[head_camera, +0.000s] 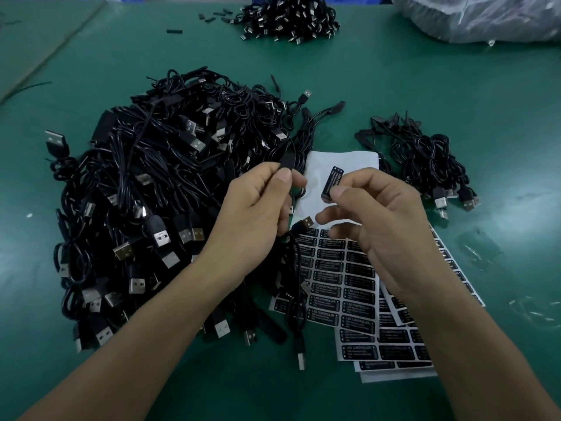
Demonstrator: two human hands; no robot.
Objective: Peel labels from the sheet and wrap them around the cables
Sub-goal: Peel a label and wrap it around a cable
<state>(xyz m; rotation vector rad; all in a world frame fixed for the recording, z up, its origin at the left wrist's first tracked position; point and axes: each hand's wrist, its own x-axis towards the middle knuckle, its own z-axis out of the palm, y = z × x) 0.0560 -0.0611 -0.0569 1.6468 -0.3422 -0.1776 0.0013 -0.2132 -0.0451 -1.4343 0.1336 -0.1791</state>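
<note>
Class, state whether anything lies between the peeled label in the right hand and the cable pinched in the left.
Nothing visible does: only open air separates the label from the cable; the sheet lies below.

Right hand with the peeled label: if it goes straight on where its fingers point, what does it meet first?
Probably the cable pinched in the left hand; the label would touch first. Only bare backing sheet shows between; depth unclear.

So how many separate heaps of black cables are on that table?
3: a big heap on the left, a small heap on the right beside the label sheets, and a far heap at the top edge. More may lie out of view.
</note>
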